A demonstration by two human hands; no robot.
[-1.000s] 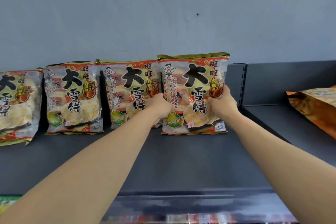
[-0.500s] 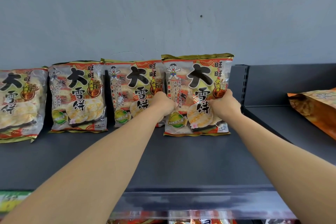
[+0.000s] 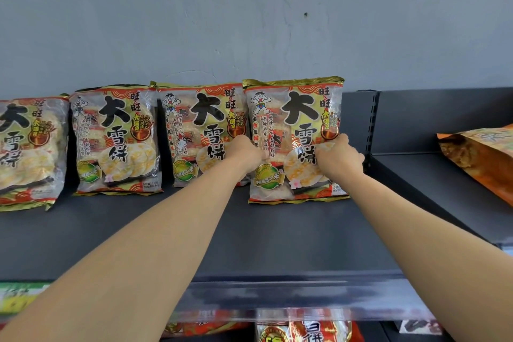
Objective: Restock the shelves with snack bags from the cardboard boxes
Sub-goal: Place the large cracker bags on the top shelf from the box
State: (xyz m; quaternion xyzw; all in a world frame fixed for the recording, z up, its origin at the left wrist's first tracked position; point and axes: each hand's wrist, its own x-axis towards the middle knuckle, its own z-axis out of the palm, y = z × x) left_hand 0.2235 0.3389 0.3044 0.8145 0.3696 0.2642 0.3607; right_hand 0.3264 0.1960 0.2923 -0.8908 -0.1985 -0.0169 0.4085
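orange bag cut off right

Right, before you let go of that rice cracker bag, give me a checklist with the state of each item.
1. Bottom edge of the held bag down on the shelf: ok, it appears to rest on the deck.
2. Bag upright, label facing out: ok.
3. Leaning on the back wall: cannot tell, the contact is hidden behind the bag.
4. Both hands gripping: ok, left hand at its left edge, right hand at its right.
5. In line with the neighbouring bag: not ok, it sits a little forward and overlaps that bag's right edge.
6. Clear of the upright post: ok, a gap shows.
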